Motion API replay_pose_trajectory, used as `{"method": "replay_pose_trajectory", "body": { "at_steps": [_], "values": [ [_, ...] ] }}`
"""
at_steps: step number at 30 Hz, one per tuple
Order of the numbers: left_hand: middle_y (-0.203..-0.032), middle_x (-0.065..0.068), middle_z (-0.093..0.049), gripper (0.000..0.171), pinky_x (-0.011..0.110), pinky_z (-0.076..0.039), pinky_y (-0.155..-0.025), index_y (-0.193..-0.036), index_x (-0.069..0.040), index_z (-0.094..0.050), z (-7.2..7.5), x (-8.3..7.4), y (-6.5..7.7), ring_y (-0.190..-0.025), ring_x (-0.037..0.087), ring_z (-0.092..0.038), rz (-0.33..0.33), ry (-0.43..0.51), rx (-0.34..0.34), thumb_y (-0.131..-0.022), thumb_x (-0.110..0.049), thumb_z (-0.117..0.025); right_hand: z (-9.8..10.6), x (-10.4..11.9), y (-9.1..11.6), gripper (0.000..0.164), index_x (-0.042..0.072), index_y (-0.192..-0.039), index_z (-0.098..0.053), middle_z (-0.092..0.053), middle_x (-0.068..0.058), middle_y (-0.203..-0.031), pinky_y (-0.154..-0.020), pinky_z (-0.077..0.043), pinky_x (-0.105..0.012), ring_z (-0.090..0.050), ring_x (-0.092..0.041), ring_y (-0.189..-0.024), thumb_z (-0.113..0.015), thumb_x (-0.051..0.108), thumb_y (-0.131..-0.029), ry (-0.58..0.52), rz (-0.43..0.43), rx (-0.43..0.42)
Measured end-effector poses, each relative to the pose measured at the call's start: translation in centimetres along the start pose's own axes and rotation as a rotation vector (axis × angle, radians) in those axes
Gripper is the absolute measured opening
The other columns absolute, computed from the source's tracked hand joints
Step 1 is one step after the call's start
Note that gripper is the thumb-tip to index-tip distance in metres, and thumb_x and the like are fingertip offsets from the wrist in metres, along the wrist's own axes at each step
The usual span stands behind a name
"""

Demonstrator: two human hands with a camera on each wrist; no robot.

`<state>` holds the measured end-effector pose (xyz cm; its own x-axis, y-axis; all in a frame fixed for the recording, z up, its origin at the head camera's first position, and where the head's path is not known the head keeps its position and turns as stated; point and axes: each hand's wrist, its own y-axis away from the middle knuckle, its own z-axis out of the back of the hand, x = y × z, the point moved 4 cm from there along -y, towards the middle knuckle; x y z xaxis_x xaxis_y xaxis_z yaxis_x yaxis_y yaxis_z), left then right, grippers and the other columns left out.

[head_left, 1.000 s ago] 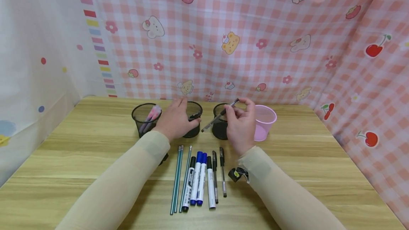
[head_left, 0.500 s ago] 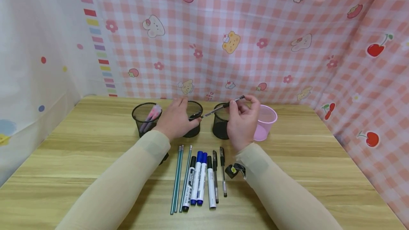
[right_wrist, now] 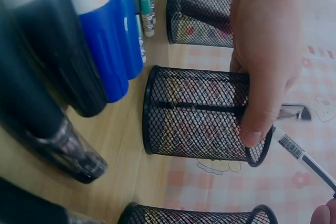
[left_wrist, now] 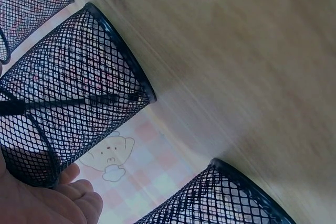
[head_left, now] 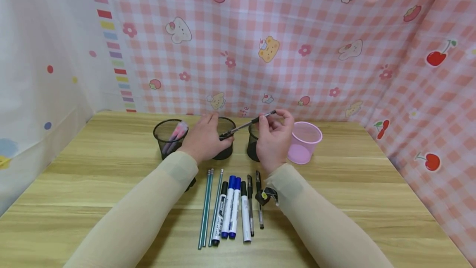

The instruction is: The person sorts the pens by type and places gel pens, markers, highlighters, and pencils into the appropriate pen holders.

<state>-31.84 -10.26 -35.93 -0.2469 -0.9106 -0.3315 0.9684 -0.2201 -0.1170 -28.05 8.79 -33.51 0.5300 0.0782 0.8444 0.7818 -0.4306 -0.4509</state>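
Note:
My left hand (head_left: 202,137) grips a black mesh pen cup (head_left: 224,152) near its rim, thumb on the near side and fingers behind. Through the mesh, a dark pen (right_wrist: 199,107) shows inside that cup, its clear cap sticking out past the rim. My right hand (head_left: 275,142) pinches a gel pen (head_left: 245,125) with a dark grip, slanting down to the left. The lower end of this pen reaches the cup's opening, close to my left thumb. In the right wrist view its barcode label (right_wrist: 291,146) shows just outside the rim.
Another black mesh cup (head_left: 166,140) at left holds pink-tipped pens. Right of the gripped cup stand a third black cup (head_left: 253,151) and a pink cup (head_left: 303,154). Pencils (head_left: 205,214), several markers (head_left: 228,210) and two gel pens (head_left: 251,208) lie in front.
The gel pen has tilted flatter, and its lower end has come to the gripped cup's opening. My right hand shifted slightly right, then back left. My left hand stays put.

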Motion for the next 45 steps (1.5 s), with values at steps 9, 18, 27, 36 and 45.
{"method": "replay_pose_trajectory", "body": {
  "at_steps": [9,18,27,36,45],
  "values": [
    [-0.174,0.019,-0.023,0.103,0.051,-0.028,-0.130,-0.167,-0.001,-0.022,0.0,-0.1,-0.1,-0.162,0.037,-0.024,-0.009,-0.003,-0.006,-0.097,-0.067,-0.059,-0.4,-0.8,0.5,0.033,0.005,-0.126,-0.047,-0.073,-0.020,-0.104,-0.084,-0.063,-0.029,-0.070,-0.014,-0.089,-0.065,-0.006,-0.099,0.015,-0.028,0.033],
    [-0.175,0.017,-0.022,0.103,0.051,-0.027,-0.130,-0.167,-0.002,-0.022,0.0,0.0,0.0,-0.162,0.036,-0.022,0.000,-0.002,0.001,-0.097,-0.068,-0.058,-1.1,-1.1,0.9,0.028,0.008,-0.122,-0.049,-0.072,-0.021,-0.103,-0.083,-0.064,-0.028,-0.072,-0.019,-0.086,-0.063,-0.005,-0.101,0.017,-0.061,0.085],
    [-0.175,0.017,-0.024,0.102,0.052,-0.027,-0.130,-0.167,-0.004,-0.023,0.0,0.0,-0.1,-0.162,0.037,-0.022,0.006,0.002,-0.009,-0.097,-0.068,-0.059,-1.3,-1.2,1.3,0.025,0.000,-0.123,-0.051,-0.072,-0.023,-0.103,-0.069,-0.062,-0.028,-0.071,-0.034,-0.077,-0.064,-0.001,-0.102,0.114,-0.065,0.136],
    [-0.174,0.017,-0.026,0.101,0.052,-0.028,-0.130,-0.167,-0.003,-0.023,-0.1,0.0,-0.1,-0.161,0.037,-0.025,0.005,0.011,-0.017,-0.097,-0.066,-0.060,-1.4,-1.6,1.8,0.019,0.008,-0.122,-0.053,-0.070,-0.021,-0.107,-0.061,-0.064,-0.036,-0.067,-0.015,-0.060,-0.062,0.009,-0.105,0.201,-0.154,0.204],
    [-0.174,0.017,-0.025,0.101,0.052,-0.028,-0.130,-0.167,-0.003,-0.022,-0.2,0.0,-0.2,-0.162,0.037,-0.024,0.008,0.016,-0.011,-0.097,-0.066,-0.060,-1.5,-2.0,2.1,0.022,0.012,-0.128,-0.060,-0.076,-0.013,-0.106,-0.057,-0.060,-0.030,-0.069,-0.015,-0.060,-0.063,0.016,-0.106,0.325,-0.201,0.269]
  ]
}}
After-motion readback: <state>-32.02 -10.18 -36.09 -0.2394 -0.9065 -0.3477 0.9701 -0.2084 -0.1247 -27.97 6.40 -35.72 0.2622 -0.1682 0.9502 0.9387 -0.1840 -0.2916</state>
